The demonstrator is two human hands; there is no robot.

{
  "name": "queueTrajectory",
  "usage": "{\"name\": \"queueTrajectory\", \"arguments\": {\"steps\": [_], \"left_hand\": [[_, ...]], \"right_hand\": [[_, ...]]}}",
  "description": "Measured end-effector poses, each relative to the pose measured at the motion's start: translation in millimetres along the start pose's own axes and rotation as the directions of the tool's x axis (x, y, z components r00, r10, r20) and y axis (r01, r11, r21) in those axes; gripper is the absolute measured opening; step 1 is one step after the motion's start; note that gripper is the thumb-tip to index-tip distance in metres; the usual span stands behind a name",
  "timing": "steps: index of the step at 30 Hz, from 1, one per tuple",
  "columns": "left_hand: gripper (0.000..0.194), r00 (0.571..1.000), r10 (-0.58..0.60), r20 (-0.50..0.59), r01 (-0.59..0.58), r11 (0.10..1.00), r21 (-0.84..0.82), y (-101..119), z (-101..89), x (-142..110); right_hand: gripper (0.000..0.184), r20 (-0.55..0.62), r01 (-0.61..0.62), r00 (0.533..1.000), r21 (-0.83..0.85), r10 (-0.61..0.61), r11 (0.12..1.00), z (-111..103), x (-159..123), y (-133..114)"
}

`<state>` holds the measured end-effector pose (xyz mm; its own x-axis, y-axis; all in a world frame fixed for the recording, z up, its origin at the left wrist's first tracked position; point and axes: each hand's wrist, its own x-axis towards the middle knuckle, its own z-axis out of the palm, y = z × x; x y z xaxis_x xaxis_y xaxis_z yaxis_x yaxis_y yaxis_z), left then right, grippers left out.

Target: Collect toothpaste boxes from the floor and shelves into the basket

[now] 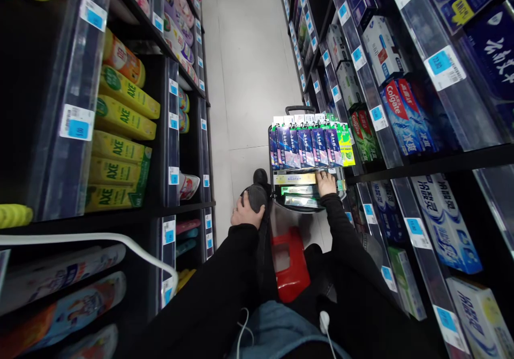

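I am low in a shop aisle, facing a small cart loaded with toothpaste boxes. My left hand is closed over a black rounded object, which looks like a shoe on my knee. My right hand reaches into the cart, its fingers resting on the flat boxes stacked there; whether it grips one I cannot make out. A row of upright purple and green toothpaste boxes stands at the cart's back. A red stool shows between my legs.
Black shelves line both sides. The left ones hold yellow AXE packs. The right ones hold Colgate boxes and other toothpaste behind clear fronts with blue price tags. Pale floor tiles run ahead down the aisle.
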<state>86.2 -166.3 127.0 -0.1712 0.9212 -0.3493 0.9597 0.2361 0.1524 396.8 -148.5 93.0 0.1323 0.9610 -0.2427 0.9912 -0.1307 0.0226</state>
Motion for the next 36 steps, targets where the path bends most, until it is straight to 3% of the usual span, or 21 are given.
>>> {"name": "queueTrajectory", "arguments": {"steps": [4,8,11,14,16,21,25,28,33,36], "left_hand": [[0.084,1.000,0.002,0.003,-0.002,1.000,0.004,-0.3,-1.3,-0.3],[0.083,1.000,0.000,0.010,0.000,1.000,0.007,0.5,-2.3,-1.7],[0.083,1.000,0.000,-0.002,0.000,1.000,0.004,1.4,-2.6,-2.8],[0.082,1.000,-0.009,-0.013,0.009,1.000,-0.003,2.2,-2.4,-3.3],[0.082,1.000,-0.007,-0.010,0.007,1.000,-0.008,2.5,-2.3,-3.4],[0.082,1.000,-0.001,-0.020,0.001,1.000,-0.006,2.5,-2.7,-3.3],[0.083,1.000,0.000,0.002,0.000,1.000,-0.002,1.5,-3.0,-2.3],[0.083,1.000,0.004,0.019,-0.004,1.000,0.003,0.8,-2.8,-1.5],[0.083,1.000,0.002,0.025,-0.002,1.000,-0.002,0.5,-3.0,-1.3],[0.083,1.000,0.003,0.027,-0.003,1.000,-0.005,0.5,-2.8,-1.5]], "right_hand": [[0.032,0.022,0.035,0.999,0.073,-0.036,0.997,3.9,-13.8,6.7],[0.041,0.009,0.023,1.000,0.370,-0.029,0.929,-6.5,-51.0,15.9],[0.041,-0.037,-0.001,0.999,0.490,0.022,0.872,-28.0,-84.0,25.6],[0.043,-0.109,-0.048,0.988,0.461,0.110,0.886,-57.3,-111.2,40.8],[0.047,-0.144,-0.141,0.966,0.406,0.216,0.903,-77.7,-121.8,53.0],[0.050,-0.176,-0.423,0.857,0.297,0.484,0.856,-118.5,-120.6,74.3],[0.050,-0.122,-0.562,0.794,0.224,0.595,0.796,-141.5,-116.9,72.1],[0.048,-0.179,-0.620,0.738,0.202,0.651,0.758,-159.3,-128.0,65.7],[0.049,-0.354,-0.695,0.547,0.313,0.758,0.648,-179.1,-151.5,59.6],[0.049,-0.421,-0.688,0.471,0.374,0.775,0.621,-175.9,-150.1,60.5]]}}
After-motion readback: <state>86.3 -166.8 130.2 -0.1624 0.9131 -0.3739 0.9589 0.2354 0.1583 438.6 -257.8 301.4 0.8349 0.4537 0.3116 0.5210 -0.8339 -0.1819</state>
